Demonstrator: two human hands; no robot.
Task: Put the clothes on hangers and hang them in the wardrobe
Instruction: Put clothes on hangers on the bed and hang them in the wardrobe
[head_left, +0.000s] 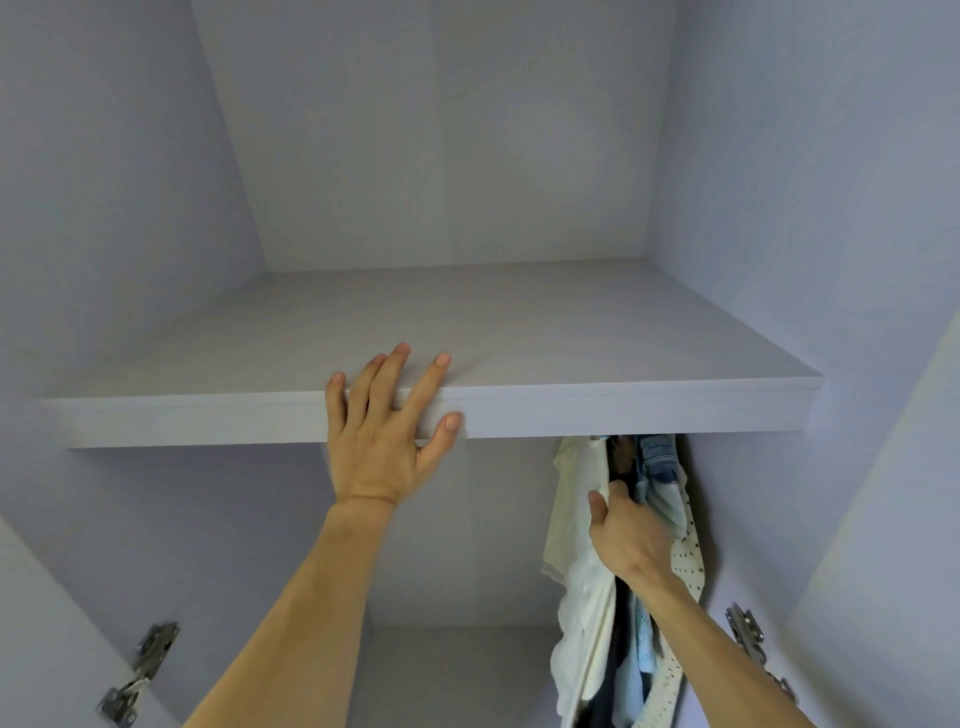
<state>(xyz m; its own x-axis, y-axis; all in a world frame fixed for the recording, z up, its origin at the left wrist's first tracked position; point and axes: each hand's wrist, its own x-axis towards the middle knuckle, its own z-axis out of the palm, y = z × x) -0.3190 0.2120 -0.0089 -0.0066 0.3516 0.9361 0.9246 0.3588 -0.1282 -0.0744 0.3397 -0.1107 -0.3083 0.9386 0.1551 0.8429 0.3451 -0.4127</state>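
I look into a pale grey wardrobe. My left hand (384, 431) rests flat on the front edge of its shelf (623, 410), fingers spread and straight. Below the shelf at the right hang several clothes (649, 519): a white and cream garment (576, 525), a denim piece, a light blue one and a white one with dark dots. My right hand (626, 535) reaches in among them, its fingers hidden between the white garment and the darker ones behind; its thumb lies against the white cloth. The rail and hangers are hidden by the shelf.
The shelf top is bare back to the wardrobe's rear wall (447, 156). Metal door hinges sit at the lower left (140, 670) and lower right (748, 639). The hanging space below the shelf's left and middle holds no clothes.
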